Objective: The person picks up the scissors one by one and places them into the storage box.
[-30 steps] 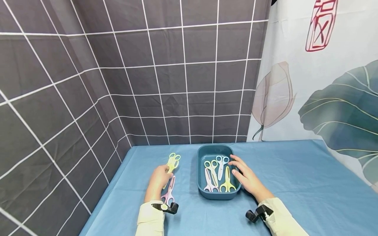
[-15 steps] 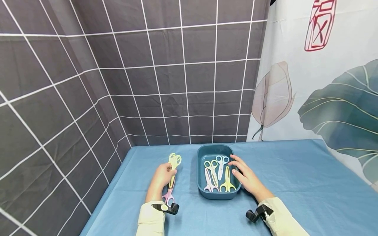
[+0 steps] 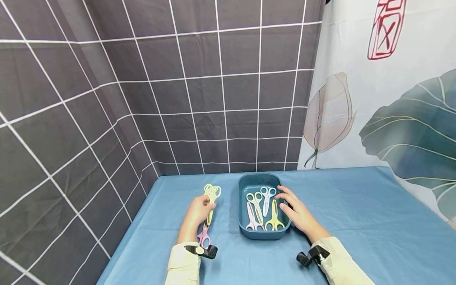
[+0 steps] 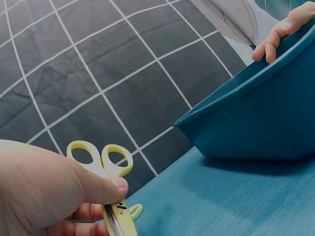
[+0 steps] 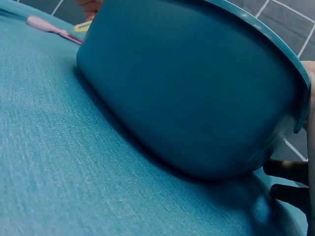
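My left hand pinches a pair of yellow scissors between thumb and fingers, with the handle loops pointing up and the blades down. A light green loop shows just behind them in the left wrist view. Below the hand, pink scissors lie on the cloth, partly covered by the hand and wrist. My right hand holds the right wall of a dark blue-green tub, some fingertips bent over the rim and others against the outside. Several pairs of scissors lie in the tub, pink, green, blue and yellow.
Blue cloth covers the table. Grey gridded curtain hangs at the back and left, and a white sheet with leaf prints hangs at the back right. Both wrists carry small black cameras.
My left hand has lifted the yellow scissors and shifted them slightly right, and they now overlap the pink pair's blades in the head view. The right hand and tub have stayed put.
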The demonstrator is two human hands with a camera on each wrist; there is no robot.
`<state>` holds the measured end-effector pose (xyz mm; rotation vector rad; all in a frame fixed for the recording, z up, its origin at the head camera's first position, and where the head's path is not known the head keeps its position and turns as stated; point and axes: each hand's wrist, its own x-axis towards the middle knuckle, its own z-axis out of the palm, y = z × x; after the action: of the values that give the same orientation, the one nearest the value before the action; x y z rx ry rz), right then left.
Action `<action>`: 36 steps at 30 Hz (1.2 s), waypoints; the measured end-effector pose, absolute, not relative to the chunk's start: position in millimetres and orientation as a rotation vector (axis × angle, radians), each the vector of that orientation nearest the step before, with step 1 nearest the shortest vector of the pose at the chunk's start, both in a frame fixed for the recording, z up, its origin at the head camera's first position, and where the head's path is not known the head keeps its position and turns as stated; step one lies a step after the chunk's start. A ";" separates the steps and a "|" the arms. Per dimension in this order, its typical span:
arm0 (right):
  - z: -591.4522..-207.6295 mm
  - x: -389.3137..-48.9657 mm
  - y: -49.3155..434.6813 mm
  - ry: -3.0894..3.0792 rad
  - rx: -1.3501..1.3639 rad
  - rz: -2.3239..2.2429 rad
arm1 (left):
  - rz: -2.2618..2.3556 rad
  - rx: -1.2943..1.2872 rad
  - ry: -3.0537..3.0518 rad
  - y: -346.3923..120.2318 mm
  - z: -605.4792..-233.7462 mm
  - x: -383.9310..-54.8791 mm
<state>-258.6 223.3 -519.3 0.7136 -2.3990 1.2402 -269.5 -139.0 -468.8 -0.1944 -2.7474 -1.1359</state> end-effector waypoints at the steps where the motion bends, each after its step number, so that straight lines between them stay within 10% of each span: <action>1: -519.2 -258.9 223.2 -2.397 0.716 1.244 | -1.133 -0.189 -2.751 -138.8 -468.3 -269.5; 36: -520.1 -260.0 223.5 -2.401 0.717 1.226 | -1.658 -0.294 -2.531 -79.5 -453.0 -259.3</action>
<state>-260.0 223.5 -520.1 0.7175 -2.4008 1.2257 -259.3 -79.5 -453.0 -0.2938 -2.5313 -1.6577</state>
